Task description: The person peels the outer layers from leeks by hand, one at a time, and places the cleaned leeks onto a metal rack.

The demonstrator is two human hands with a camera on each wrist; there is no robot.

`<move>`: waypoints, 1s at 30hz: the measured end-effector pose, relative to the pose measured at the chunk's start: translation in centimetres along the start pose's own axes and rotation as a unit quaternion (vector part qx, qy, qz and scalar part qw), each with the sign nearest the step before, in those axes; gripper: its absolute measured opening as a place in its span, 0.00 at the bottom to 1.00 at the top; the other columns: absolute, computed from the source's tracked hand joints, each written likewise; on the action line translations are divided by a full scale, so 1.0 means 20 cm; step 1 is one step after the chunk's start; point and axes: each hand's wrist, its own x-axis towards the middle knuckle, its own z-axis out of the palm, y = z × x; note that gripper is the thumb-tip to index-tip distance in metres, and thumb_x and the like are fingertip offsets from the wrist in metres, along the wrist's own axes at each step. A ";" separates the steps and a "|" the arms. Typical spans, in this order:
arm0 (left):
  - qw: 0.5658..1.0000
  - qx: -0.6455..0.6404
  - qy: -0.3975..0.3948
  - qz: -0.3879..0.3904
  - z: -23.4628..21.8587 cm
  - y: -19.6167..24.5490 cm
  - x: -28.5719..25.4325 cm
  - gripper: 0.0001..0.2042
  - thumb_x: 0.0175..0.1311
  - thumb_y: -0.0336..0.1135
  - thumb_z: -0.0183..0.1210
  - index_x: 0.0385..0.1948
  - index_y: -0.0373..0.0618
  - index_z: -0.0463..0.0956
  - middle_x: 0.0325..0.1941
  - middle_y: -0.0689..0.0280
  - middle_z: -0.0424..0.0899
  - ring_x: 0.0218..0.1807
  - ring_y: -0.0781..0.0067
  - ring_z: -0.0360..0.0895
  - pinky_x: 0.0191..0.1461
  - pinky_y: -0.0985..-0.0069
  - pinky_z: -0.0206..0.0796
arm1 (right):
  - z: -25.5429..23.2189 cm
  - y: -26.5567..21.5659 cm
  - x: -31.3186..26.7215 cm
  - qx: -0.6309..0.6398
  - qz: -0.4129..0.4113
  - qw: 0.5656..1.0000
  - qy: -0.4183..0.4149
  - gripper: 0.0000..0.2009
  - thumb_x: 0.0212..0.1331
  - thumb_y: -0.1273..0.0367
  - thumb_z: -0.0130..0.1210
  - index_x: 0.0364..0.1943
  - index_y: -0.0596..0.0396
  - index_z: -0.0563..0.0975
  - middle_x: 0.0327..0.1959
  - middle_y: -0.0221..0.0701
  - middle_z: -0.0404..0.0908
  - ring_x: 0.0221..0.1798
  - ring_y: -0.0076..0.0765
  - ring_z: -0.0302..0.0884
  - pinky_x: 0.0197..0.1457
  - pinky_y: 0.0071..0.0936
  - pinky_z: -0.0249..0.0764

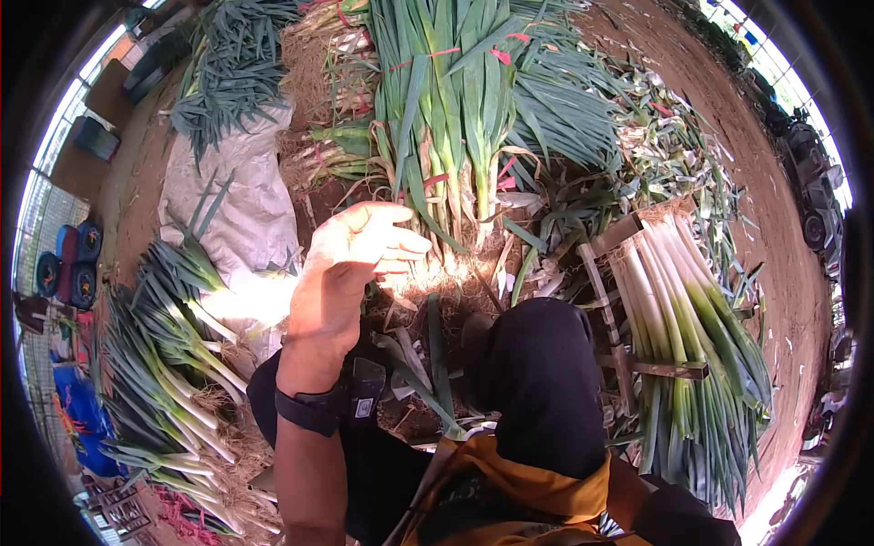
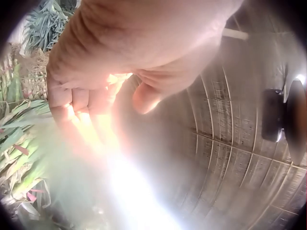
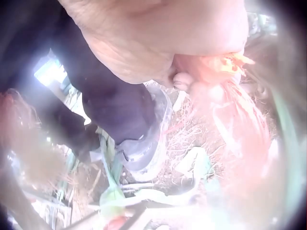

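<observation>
- The tied leeks lie in front of the person, among other leeks, leaves up and away, root ends toward the knees; laid so, the roots seem easiest to reach.
- A red tie crosses their leaves, presumably to keep the stalks together.
- The left hand is just beside those root ends, its grip loosely open, fingers gently bent, with nothing seen in it.
- The right hand is low, near a shoe and scattered roots; glare washes out its fingers, so I cannot tell whether its grip pinches anything.
- To the right, a wooden frame cradles pale-stemmed leeks, root ends gathered at the top; its bars probably stop them rolling apart.
- To the left, a looser pile fans out, roots toward the person, likely for easy picking up.
- Beyond that pile, a pale sheet covers some ground, perhaps to keep produce off the soil.
- Leaf scraps lie behind the frame, seemingly out of the way.
</observation>
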 end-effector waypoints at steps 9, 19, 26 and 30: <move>1.000 -0.028 -0.001 0.002 0.05 0.00 -0.02 0.20 0.67 0.41 0.55 0.52 0.33 0.73 0.43 0.52 0.84 0.46 0.61 0.82 0.53 0.68 0.71 | -0.13 -0.10 0.32 -0.056 -0.076 0.992 0.081 0.11 0.65 0.65 0.55 0.42 0.58 0.70 0.26 0.53 0.77 0.34 0.64 0.78 0.35 0.48 0.72; 0.999 0.026 0.022 0.003 0.04 0.02 -0.04 0.17 0.71 0.37 0.54 0.55 0.37 0.72 0.52 0.54 0.81 0.50 0.64 0.82 0.51 0.67 0.73 | -0.37 -0.66 1.54 -0.329 -0.354 0.851 0.206 0.13 0.62 0.68 0.51 0.44 0.64 0.70 0.30 0.45 0.80 0.34 0.50 0.82 0.35 0.41 0.76; 0.998 0.028 0.048 -0.036 0.06 0.07 -0.02 0.18 0.74 0.45 0.51 0.52 0.39 0.74 0.41 0.57 0.85 0.47 0.67 0.82 0.53 0.72 0.70 | -0.21 -0.95 1.92 -0.414 -0.262 0.860 0.141 0.16 0.58 0.73 0.49 0.49 0.66 0.71 0.37 0.47 0.81 0.42 0.47 0.82 0.42 0.35 0.76; 0.996 0.038 0.057 -0.053 0.08 0.07 -0.01 0.19 0.73 0.47 0.51 0.52 0.39 0.74 0.40 0.58 0.85 0.46 0.68 0.81 0.54 0.71 0.70 | -0.11 -0.70 1.65 -0.414 -0.303 0.855 0.080 0.23 0.59 0.73 0.48 0.59 0.68 0.64 0.37 0.56 0.78 0.41 0.58 0.80 0.40 0.45 0.76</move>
